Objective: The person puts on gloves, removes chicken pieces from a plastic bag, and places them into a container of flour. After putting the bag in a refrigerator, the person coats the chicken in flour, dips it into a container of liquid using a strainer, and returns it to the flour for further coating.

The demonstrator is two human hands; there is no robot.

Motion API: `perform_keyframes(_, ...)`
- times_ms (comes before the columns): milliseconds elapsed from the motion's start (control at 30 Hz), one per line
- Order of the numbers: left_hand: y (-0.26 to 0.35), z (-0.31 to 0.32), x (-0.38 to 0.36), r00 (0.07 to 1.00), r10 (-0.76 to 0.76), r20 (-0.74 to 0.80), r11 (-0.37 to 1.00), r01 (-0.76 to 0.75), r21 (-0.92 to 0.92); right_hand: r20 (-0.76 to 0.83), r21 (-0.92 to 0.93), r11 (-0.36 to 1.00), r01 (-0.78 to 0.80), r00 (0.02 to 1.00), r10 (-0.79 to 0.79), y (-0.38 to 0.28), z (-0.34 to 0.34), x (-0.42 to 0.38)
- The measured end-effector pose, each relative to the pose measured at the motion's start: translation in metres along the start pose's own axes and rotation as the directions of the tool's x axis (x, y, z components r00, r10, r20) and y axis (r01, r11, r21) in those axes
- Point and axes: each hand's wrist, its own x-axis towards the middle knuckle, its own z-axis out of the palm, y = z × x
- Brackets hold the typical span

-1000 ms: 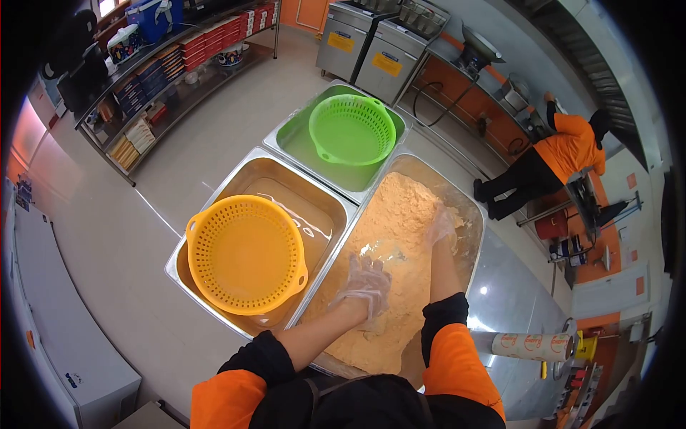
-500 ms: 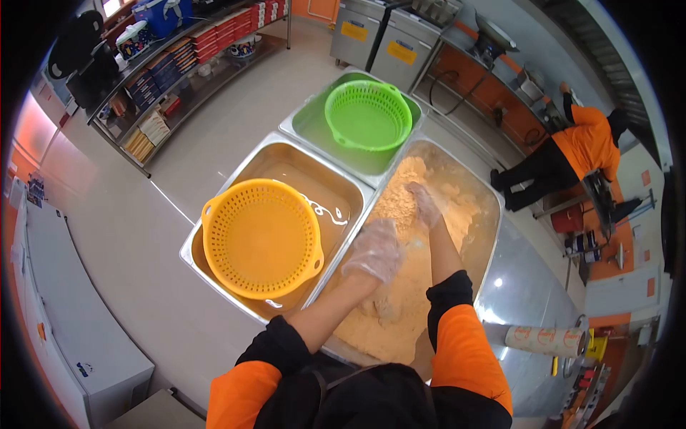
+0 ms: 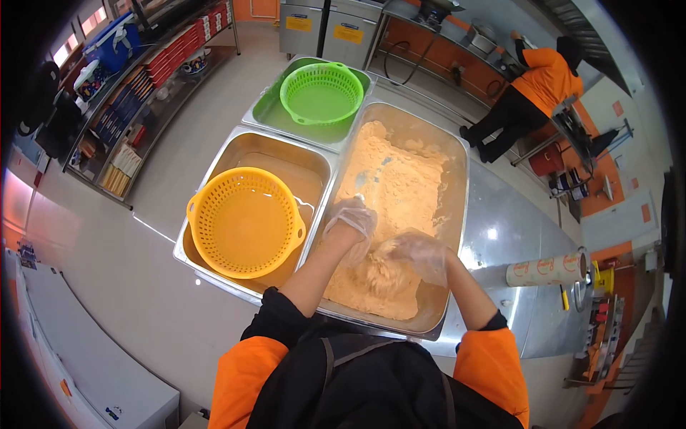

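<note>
A deep steel pan (image 3: 457,186) holds pale orange breading flour (image 3: 411,187). My right hand (image 3: 420,254), in a clear plastic glove, is curled at the top of a lumpy flour-coated piece (image 3: 386,277) in the near half of the pan. The piece is blurred, and I cannot make out what lies under the coating. My left hand (image 3: 352,220), also gloved, is over the pan's left side, just left of the piece. Its fingers are partly hidden and smeared, so their grip does not show.
Left of the flour stands a pan of cloudy liquid (image 3: 314,161) with a yellow colander (image 3: 246,223) in it. Behind is a pan with a green colander (image 3: 321,94). A printed roll (image 3: 547,269) lies on the steel table (image 3: 493,236). A co-worker (image 3: 536,86) stands at the back right.
My right hand has come back from the far end of the flour to the near half, where the coated piece now shows. My left hand has shifted slightly. The view has also moved.
</note>
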Motion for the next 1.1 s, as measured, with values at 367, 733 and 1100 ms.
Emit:
perform_keyframes(367,-0.007,0.094,-0.016,0.968,0.172,0.181,0.963,-0.127,-0.237,-0.676,0.535,0.840,-0.092,0.550,0.490,0.094,0.115,0.097)
perform_keyframes(733,-0.005,0.129,0.019,0.989,0.021,-0.148,0.949,-0.066,-0.309,-0.482,0.865,0.465,0.191,0.574,0.661,0.102,0.143,0.171)
perform_keyframes(1100,-0.045,0.065,0.001,0.974,0.214,0.076,0.977,-0.215,0.012,-0.468,0.196,0.969,-0.148,0.855,0.226,0.043,0.062,0.022)
